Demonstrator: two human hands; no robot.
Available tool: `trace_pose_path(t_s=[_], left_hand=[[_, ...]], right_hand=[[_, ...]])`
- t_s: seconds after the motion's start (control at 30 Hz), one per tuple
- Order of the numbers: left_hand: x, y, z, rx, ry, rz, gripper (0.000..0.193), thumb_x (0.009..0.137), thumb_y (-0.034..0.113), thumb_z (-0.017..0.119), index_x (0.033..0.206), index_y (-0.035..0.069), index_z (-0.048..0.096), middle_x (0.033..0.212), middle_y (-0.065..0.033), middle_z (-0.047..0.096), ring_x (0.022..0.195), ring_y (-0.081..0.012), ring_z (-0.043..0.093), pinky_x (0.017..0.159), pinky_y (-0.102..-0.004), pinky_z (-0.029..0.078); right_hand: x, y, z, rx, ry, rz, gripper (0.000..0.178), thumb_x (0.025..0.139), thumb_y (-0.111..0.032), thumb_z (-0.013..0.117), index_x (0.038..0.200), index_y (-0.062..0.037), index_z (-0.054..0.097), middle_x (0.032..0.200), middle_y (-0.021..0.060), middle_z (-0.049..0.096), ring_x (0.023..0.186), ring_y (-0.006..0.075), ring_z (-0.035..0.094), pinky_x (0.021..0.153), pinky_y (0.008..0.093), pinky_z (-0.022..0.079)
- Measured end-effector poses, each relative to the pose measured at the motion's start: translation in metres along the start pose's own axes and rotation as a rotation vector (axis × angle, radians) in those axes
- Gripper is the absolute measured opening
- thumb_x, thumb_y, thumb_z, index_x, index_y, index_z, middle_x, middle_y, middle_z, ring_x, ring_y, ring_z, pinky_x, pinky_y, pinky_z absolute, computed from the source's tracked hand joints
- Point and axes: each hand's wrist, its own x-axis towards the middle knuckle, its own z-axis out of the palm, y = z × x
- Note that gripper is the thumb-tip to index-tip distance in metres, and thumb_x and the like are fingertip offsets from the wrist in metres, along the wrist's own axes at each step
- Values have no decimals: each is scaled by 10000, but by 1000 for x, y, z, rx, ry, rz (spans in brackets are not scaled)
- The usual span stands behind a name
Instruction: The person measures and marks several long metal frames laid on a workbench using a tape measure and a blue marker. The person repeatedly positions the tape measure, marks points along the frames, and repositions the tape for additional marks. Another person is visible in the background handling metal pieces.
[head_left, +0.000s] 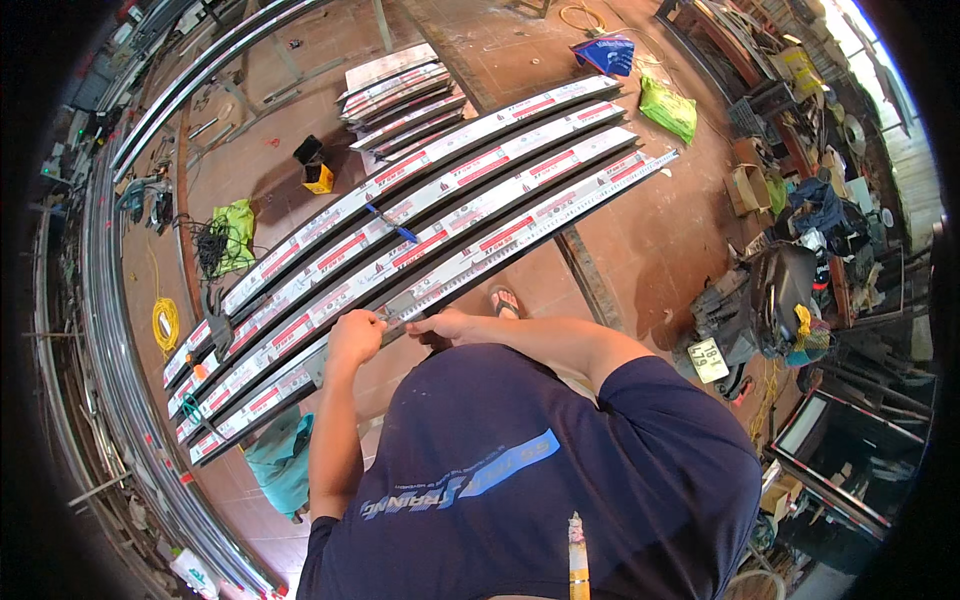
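Several long metal profiles wrapped in white and red printed film lie side by side in front of me, slanting up to the right. Over the nearest profile [270, 395], my left hand [357, 338] is closed in a fist-like pinch. What it grips is hidden. Just right of it, my right hand [445, 325] has its fingers curled at the near edge of the same profile; its hold is also hidden. From beside the hands a pale strip with dark regular marks [510, 248] runs along that profile. A blue-handled tool [400, 229] lies across the middle profiles.
A grey-black tool [217, 325] rests at the profiles' left ends, above a teal cloth [282, 460]. Behind stands a stack of shorter pieces [400, 90]. Green bags [668, 110] and a yellow cable coil [165, 325] lie on the floor. A motorbike [780, 290] stands right.
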Motion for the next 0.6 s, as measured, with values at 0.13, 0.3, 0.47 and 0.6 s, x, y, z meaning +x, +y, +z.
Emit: trace_pose_path(t_s=[0.13,0.3,0.47,0.6], left_hand=[[-3,-5,3,-22,3,-7,300,1037,406,780,1108,147,913,1098,-188,868,1053,-400,829,967,-515,639],[-7,-35,11,-17,8,16,299,1015,390,793,1072,122,912,1071,-203,859,1030,-415,819,954,-514,633],[-11,-58,16,-32,18,2,311,995,380,801,1067,100,914,1057,-217,850,1004,-419,816,948,-514,630],[-8,-56,19,-30,50,46,314,994,382,793,1064,100,912,1052,-219,848,1007,-424,814,948,-517,630]], right_hand=[[5,2,-2,-29,14,23,209,1046,-298,908,1026,-121,799,826,-8,703,688,133,597,608,341,452],[7,1,-7,-88,-63,-24,200,1057,-297,891,1019,-122,803,815,-5,692,675,133,580,579,341,423],[1,0,0,-102,36,-19,202,1056,-302,890,1089,-121,808,877,2,723,717,135,617,631,343,502],[-1,-5,0,-61,-30,-2,203,1055,-305,892,1108,-127,809,936,-2,743,800,134,656,710,342,548]])
